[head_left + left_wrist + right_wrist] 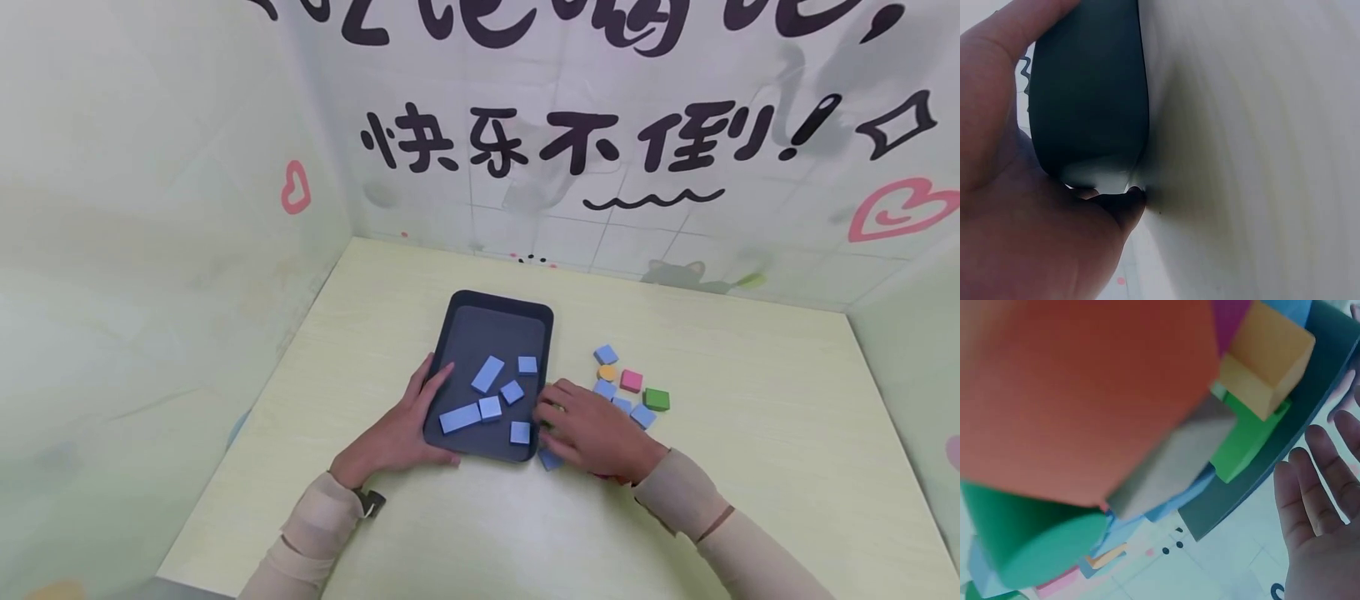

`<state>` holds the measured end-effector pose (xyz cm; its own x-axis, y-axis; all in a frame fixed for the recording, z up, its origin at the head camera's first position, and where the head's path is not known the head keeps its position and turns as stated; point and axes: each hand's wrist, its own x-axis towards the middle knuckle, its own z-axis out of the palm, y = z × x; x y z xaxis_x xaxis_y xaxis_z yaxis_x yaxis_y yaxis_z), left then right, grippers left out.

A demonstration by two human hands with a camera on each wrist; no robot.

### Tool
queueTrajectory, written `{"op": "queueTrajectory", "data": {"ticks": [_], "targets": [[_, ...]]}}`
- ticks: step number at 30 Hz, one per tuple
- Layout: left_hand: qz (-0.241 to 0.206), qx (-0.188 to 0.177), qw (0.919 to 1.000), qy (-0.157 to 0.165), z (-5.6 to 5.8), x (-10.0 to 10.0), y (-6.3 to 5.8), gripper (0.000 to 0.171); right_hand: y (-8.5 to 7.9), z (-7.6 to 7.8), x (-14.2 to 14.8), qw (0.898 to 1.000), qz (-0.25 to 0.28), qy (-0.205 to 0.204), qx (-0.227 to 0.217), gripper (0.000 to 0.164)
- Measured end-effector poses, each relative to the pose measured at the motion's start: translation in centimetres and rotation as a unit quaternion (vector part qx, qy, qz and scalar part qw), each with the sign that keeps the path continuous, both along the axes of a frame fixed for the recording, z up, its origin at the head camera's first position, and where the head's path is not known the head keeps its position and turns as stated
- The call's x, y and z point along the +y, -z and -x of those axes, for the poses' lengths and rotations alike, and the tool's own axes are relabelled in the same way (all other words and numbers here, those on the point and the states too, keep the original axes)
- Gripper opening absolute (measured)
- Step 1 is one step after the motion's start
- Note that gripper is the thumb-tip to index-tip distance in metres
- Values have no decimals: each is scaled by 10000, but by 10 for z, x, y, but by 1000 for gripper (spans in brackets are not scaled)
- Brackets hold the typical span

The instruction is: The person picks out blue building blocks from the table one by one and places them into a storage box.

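At the left side of a dark tray (498, 329), my left hand (397, 433) grips the near-left corner, fingers and thumb spread along its wall. Up close in the left wrist view, that hand (1035, 231) wraps the tray wall (1088, 94). Several blue blocks lie in the tray, among them a long one (460, 418) and a square one (520, 432). My right hand (600, 429) is at the tray's right edge, over loose blocks it partly hides. In the right wrist view its fingers (1310, 506) are fairly straight beside a green block (1250, 434) and a tan block (1269, 356).
Right of the tray, loose blocks lie on the pale table (780, 433): a pink one (632, 381), a green one (657, 400), an orange round one (607, 373) and several blue ones. A large orange-red block (1085, 394) and a green curved piece (1035, 531) loom near the right wrist camera.
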<state>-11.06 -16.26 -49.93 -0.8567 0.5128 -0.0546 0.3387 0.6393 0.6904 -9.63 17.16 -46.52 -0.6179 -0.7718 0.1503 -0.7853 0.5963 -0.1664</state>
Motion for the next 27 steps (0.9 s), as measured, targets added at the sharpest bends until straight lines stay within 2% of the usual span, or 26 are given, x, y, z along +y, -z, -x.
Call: {"op": "queueTrajectory", "data": {"ticks": [9, 27], "targets": [[14, -34, 10000, -5, 0, 1, -2, 132, 8, -16, 3, 9996, -46, -275, 99, 16], [46, -58, 10000, -47, -1, 1, -3, 130, 16, -23, 7, 9993, -308, -183, -55, 40]]}}
